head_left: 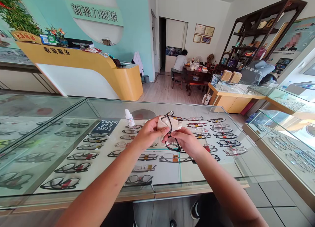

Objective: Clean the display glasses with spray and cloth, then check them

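While the left hand (152, 131) pinches a cloth (162, 122) over the far end of the black glasses (173, 143), the right hand (185, 139) grips them nearer, long axis basically far-to-near.

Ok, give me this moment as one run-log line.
left hand: holds cloth against glasses | right hand: holds glasses | bottle: on display case | display frames: in rows inside case

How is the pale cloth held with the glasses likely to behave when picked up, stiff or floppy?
Probably floppy: the cloth creases and folds against the glasses. It is likely light too, since it looks thin and small.
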`<state>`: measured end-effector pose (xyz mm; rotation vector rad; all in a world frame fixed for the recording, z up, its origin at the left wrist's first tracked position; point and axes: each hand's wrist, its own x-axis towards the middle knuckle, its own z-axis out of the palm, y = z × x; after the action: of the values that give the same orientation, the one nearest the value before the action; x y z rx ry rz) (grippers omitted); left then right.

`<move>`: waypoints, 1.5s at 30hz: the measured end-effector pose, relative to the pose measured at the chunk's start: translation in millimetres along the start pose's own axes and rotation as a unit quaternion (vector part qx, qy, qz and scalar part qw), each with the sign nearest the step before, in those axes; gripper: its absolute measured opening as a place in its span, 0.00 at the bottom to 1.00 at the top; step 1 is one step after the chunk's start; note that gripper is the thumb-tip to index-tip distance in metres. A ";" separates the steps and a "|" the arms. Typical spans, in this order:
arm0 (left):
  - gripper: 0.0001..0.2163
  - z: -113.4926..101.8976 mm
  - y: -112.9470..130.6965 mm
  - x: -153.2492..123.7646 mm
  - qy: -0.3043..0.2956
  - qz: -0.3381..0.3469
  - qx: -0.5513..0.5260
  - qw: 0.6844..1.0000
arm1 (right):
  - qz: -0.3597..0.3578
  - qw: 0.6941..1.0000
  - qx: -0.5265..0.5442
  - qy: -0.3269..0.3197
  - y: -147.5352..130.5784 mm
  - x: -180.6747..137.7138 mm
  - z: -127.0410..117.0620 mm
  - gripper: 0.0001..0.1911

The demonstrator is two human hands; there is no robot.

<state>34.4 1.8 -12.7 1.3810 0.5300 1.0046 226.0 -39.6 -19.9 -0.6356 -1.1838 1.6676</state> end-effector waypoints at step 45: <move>0.28 15.3 -37.8 -9.9 0.079 -0.039 0.067 0.994 | -0.102 0.987 -0.007 0.122 -2.8 -1.9 -6.2 0.18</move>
<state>52.1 -10.7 -48.6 1.3938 0.7749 1.0339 233.0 -38.5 -20.0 -0.6826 -1.0470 1.3690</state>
